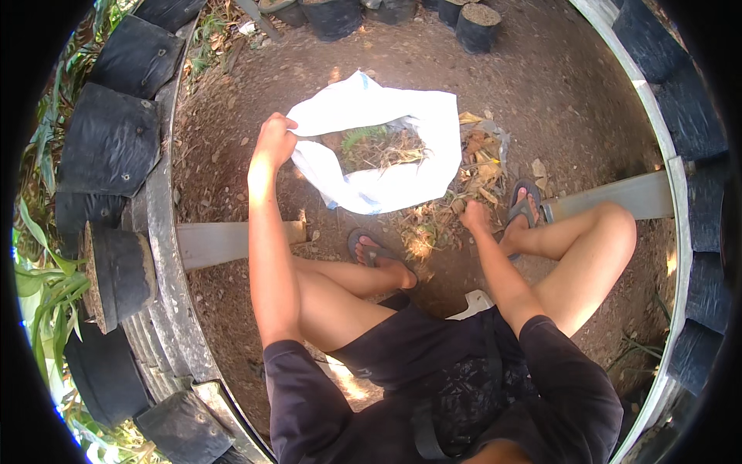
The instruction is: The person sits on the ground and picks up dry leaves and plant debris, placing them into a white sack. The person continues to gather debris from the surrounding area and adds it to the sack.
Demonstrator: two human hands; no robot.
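Note:
My left hand (275, 139) pinches the left rim of a white woven sack (443, 139), whose mouth gapes upward. Dry plant debris (400, 152) and a green fern frond (362, 136) show inside it. Beside the sack's lower right, my right hand (476, 217) is down at a heap of dry leaves and stems (426, 232). Its fingers look curled at the edge of the heap, but whether they grip any of it cannot be made out. More brown leaves (481, 153) lie along the sack's right side, with a grey plastic scrap (503, 142) among them.
Black grow bags stand on the left ledge (110, 139), along the right ledge (690, 116) and at the back (476, 29). A flat grey beam (237, 242) juts in from the left, another beam (614, 194) from the right. My sandalled feet (382, 258) flank the heap on bare soil.

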